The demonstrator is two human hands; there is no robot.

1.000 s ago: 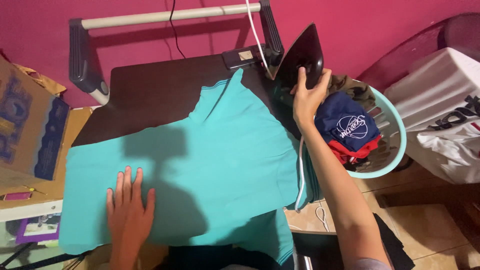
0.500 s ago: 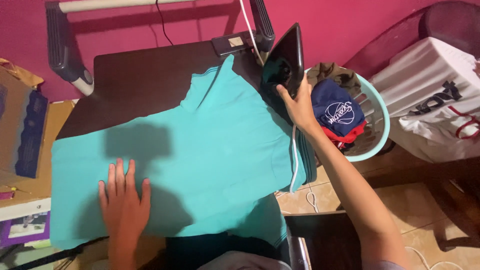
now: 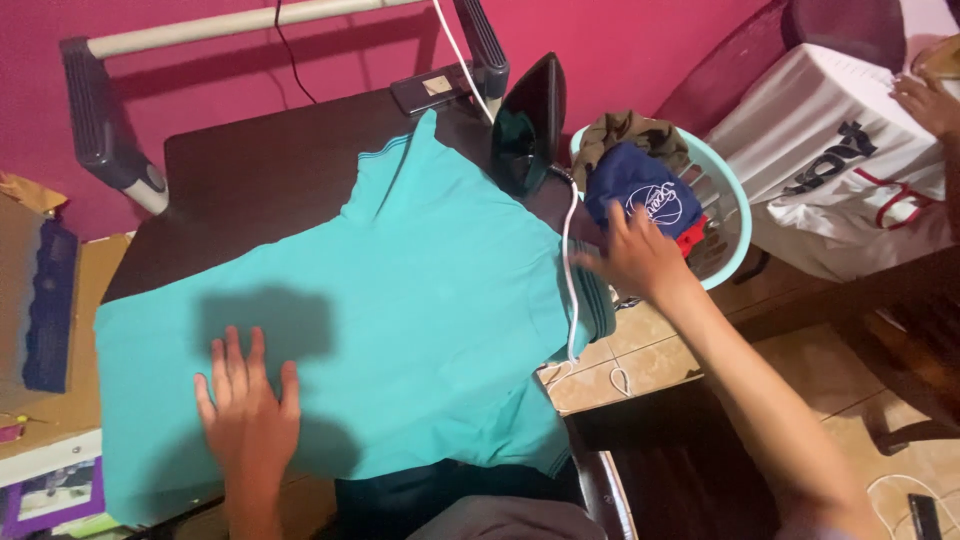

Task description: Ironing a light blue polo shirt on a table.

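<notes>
Centrally, a teal shirt (image 3: pixel 400 330) lies spread flat over a dark board (image 3: pixel 250 180), its collar end pointing toward the iron (image 3: pixel 530 125). Left hand (image 3: pixel 245 410): palm down, fingers spread wide, pressing the shirt's lower part and gripping nothing. Right hand (image 3: pixel 640 255): open, fingers loosely extended, empty, hovering at the shirt's right edge, just beside the white cord (image 3: pixel 570 260); it appears blurred, so contact with the fabric cannot be judged. The iron stands upright on its heel at the board's far right corner, apart from both hands. Beside the board, a pale teal basket (image 3: pixel 735 210) holds a navy garment (image 3: pixel 640 185) and an olive one. Upper right: another person's hand (image 3: pixel 925 100) rests on white cloth (image 3: pixel 830 150).
</notes>
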